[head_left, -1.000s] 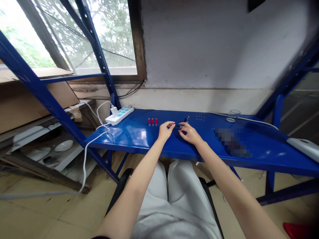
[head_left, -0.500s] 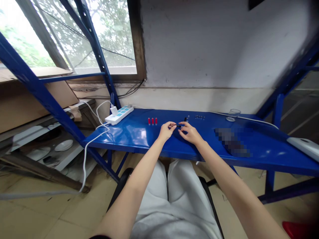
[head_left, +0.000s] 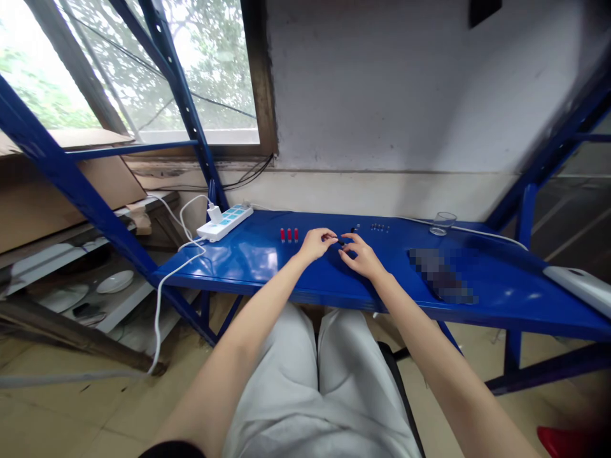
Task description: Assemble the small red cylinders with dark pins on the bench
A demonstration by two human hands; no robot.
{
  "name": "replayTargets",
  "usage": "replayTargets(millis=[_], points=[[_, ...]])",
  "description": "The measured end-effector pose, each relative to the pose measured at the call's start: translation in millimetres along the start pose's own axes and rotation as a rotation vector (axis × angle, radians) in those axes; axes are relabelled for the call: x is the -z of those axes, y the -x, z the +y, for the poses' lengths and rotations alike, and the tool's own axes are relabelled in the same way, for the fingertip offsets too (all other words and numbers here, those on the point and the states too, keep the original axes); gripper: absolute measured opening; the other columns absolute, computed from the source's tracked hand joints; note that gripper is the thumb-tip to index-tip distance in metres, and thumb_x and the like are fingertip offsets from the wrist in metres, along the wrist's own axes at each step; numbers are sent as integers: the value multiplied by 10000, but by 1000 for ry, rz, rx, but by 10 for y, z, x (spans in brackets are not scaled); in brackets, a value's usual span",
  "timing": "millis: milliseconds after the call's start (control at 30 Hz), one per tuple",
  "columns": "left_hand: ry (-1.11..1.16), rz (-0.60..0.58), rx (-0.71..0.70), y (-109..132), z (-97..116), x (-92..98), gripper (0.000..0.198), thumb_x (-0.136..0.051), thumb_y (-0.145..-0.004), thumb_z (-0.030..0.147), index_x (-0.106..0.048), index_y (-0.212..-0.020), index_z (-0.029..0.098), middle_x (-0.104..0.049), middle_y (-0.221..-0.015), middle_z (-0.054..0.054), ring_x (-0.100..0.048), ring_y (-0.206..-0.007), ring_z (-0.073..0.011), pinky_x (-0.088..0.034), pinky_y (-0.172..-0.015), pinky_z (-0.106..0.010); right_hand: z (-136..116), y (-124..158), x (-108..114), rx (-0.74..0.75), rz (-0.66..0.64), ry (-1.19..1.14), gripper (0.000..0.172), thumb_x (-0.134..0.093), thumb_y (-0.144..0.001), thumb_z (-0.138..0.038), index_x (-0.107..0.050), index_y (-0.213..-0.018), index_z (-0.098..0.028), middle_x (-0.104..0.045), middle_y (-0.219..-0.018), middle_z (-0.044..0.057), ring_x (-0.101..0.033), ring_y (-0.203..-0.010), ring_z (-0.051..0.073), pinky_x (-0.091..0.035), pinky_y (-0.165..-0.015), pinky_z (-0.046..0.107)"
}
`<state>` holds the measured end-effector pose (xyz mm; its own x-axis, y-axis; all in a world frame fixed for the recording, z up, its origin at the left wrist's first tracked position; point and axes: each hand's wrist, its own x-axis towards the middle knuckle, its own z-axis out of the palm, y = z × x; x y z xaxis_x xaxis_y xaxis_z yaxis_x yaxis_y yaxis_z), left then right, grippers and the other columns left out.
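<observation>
Over the middle of the blue table (head_left: 238,254), my hands meet at a small dark object (head_left: 341,242), short and stick-like, too small to name. My left hand (head_left: 319,244) pinches its left end between thumb and fingertips. The fingers of my right hand (head_left: 360,254) curl around its other end, partly hiding it. Just behind my right hand lie a small black piece (head_left: 353,229) and a little clear piece (head_left: 358,226). Left of my hands, three small red tubes (head_left: 289,235) with clear lower ends line up side by side.
Several tiny pieces (head_left: 380,228) form a row behind my right hand. A clear glass cup (head_left: 442,222) stands farther right, with a blurred dark object (head_left: 442,277) in front. A white power strip (head_left: 226,222) with cables lies left, and a white device (head_left: 580,286) at the right edge.
The view has shifted slightly. My hands stay together at the small dark object, with the left-hand fingertips drawn a little leftward from the right-hand ones.
</observation>
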<state>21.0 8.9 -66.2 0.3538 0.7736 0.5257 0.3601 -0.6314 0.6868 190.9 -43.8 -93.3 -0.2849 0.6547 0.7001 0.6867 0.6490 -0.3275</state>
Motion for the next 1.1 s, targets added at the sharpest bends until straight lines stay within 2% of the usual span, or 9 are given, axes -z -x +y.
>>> replayTargets(millis=[100, 167, 267, 367, 600, 867, 933, 1100], points=[[-256, -190, -93, -275, 49, 240, 111, -630, -682, 181, -690, -775, 171, -674, -762, -51, -590, -694, -150, -449, -701, -261, 34, 3, -1, -38, 19, 4, 195, -496, -808, -344, -607, -734, -202, -528, -1193, 96, -583, -990, 216, -487, -829, 367], [-393, -266, -90, -428, 61, 403, 111, -641, -657, 146, -692, -750, 180, -668, -721, -47, -587, -666, -154, -442, -699, -259, 40, 4, 3, -47, 15, 17, 202, -494, -809, -351, -604, -729, -201, -529, -1194, 94, -578, -1001, 223, -486, -831, 371], [-549, -322, -84, -531, 33, 588, 153, -647, -602, 58, -682, -684, 183, -655, -685, -47, -588, -685, -171, -420, -727, -267, 29, 2, 14, -48, -2, 37, 219, -483, -817, -361, -598, -720, -202, -538, -1179, 95, -576, -1002, 231, -491, -820, 371], [-668, -344, -68, -508, -47, 692, 196, -635, -561, -8, -659, -608, 181, -639, -635, -47, -591, -715, -191, -394, -759, -282, 14, 0, 23, -50, -28, 53, 228, -470, -824, -366, -597, -727, -204, -542, -1167, 94, -577, -996, 232, -496, -803, 360], [-700, -349, -31, -427, -237, 776, 214, -591, -556, -46, -617, -563, 167, -603, -558, -40, -591, -758, -211, -348, -814, -320, 24, -2, 22, -69, -59, 69, 230, -460, -828, -363, -613, -769, -203, -540, -1160, 91, -577, -987, 232, -495, -796, 353], [-640, -301, -6, -424, -282, 779, 188, -610, -585, -7, -602, -518, 169, -597, -523, -43, -584, -804, -215, -311, -827, -309, 25, -6, 22, -97, -70, 64, 220, -460, -826, -354, -616, -789, -202, -536, -1160, 88, -570, -998, 226, -488, -810, 345], [-666, -313, -10, -425, -275, 784, 174, -603, -601, 1, -625, -557, 168, -625, -571, -50, -585, -826, -211, -311, -822, -300, 29, -7, 21, -102, -69, 61, 222, -458, -826, -354, -616, -793, -201, -534, -1162, 88, -567, -1003, 225, -487, -814, 346], [-905, -430, -53, -447, -212, 796, 219, -545, -676, 35, -678, -780, 175, -693, -834, -64, -582, -910, -193, -330, -803, -277, 42, -6, 14, -104, -70, 42, 239, -451, -825, -366, -618, -793, -198, -536, -1158, 91, -557, -1017, 227, -476, -835, 360]])
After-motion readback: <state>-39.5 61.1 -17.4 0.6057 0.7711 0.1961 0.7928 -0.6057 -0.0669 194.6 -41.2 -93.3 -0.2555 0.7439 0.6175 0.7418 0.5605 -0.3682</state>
